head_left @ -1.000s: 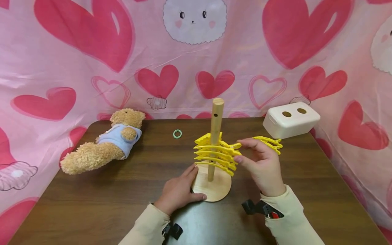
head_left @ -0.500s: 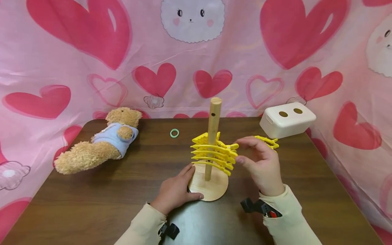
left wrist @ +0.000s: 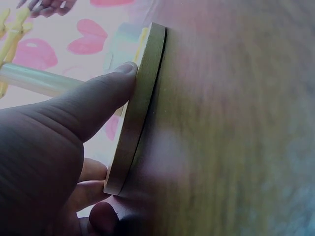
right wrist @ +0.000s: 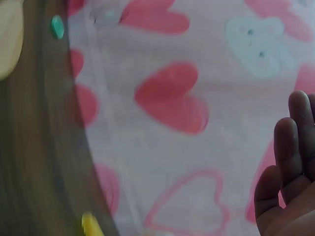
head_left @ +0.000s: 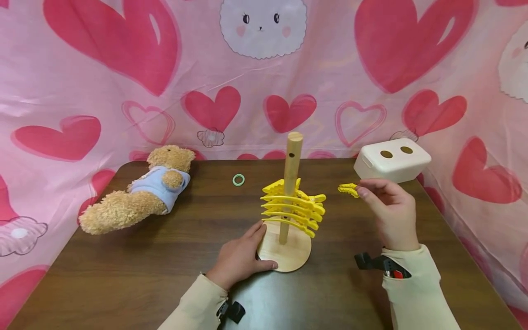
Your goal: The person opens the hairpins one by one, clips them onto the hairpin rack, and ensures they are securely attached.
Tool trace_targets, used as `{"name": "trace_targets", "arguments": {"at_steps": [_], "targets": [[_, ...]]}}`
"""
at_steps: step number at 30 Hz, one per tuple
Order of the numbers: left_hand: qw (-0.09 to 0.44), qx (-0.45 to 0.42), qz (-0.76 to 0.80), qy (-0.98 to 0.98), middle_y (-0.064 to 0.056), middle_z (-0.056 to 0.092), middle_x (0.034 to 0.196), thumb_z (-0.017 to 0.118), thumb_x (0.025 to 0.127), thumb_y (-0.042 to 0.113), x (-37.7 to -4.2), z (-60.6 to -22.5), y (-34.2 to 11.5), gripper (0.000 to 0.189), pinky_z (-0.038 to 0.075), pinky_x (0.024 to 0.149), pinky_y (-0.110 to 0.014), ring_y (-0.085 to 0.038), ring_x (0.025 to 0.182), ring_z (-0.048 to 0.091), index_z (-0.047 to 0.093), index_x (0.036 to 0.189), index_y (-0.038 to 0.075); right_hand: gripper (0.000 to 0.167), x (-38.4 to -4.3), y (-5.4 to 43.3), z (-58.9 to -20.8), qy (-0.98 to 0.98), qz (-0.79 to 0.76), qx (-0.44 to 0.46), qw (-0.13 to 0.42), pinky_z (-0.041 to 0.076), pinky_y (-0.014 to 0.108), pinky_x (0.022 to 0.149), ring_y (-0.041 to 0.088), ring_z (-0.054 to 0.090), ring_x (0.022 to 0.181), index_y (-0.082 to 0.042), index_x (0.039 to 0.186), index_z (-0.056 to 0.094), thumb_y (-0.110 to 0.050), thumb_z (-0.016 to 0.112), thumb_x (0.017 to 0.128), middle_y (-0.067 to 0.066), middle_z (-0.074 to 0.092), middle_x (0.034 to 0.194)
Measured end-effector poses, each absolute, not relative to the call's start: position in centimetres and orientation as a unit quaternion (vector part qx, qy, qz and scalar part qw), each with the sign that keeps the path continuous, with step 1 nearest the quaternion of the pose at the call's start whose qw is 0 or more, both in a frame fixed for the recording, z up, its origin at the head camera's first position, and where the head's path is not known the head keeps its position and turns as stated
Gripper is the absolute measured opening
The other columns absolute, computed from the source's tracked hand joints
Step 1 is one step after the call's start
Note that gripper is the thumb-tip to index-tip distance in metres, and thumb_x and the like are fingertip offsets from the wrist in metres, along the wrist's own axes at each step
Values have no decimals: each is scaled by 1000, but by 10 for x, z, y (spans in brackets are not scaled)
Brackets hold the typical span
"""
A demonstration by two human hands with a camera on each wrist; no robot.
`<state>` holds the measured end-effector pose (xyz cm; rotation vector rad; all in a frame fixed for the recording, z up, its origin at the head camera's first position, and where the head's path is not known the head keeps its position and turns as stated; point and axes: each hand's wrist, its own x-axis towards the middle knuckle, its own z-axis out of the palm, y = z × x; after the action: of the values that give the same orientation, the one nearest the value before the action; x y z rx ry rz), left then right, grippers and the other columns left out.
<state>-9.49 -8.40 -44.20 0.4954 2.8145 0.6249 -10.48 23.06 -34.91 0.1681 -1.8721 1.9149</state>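
Note:
A wooden stand [head_left: 293,160], an upright dowel on a round base [head_left: 288,254], stands mid-table. Several yellow alligator hair clips [head_left: 294,210] sit along its dowel, one above another. My left hand [head_left: 239,261] holds the base at its left rim; in the left wrist view the thumb [left wrist: 110,91] lies on the rim with fingers at the far side. To the right, my right hand [head_left: 392,213] pinches a toothed yellow hair clip [head_left: 348,189] between thumb and index finger. Only a yellow tip [right wrist: 91,225] shows in the right wrist view, beside the other fingers.
A teddy bear [head_left: 161,188] in a blue top lies at the left. A small green ring [head_left: 238,179] rests behind the stand. A white box [head_left: 392,160] with two round holes sits at the back right, beyond my right hand. Pink heart-print cloth hangs behind the table.
My right hand has left the clips on the stand and moved right to the clip on the table, which it now pinches. The left hand stays on the base.

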Motion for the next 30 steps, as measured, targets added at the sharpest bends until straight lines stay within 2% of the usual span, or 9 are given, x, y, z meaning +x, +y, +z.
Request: {"name": "trace_targets", "arguments": {"at_steps": [5, 14, 30], "targets": [[105, 166, 209, 958, -2, 34, 162, 78, 74, 67, -95, -442, -85, 104, 49, 81, -54, -36, 121, 60, 38, 157, 18, 28, -116, 248, -363, -703, 679, 21, 210, 53, 17, 77, 15, 63, 86, 10, 113, 67, -3, 74, 90, 3, 72, 100], [104, 171, 215, 956, -2, 34, 162, 77, 74, 68, -94, -443, -84, 104, 49, 81, -54, -36, 121, 59, 39, 156, 16, 25, -125, 268, -378, -700, 686, -25, 197, 51, 16, 76, 14, 61, 88, -1, 112, 73, -12, 76, 90, 1, 72, 100], [108, 173, 212, 956, -1, 33, 162, 76, 75, 68, -96, -442, -83, 104, 49, 80, -52, -34, 122, 59, 38, 157, 17, 24, -147, 293, -422, -641, 736, -125, 180, 54, 20, 75, 13, 66, 78, 6, 102, 71, -17, 73, 94, 1, 72, 82]]}}
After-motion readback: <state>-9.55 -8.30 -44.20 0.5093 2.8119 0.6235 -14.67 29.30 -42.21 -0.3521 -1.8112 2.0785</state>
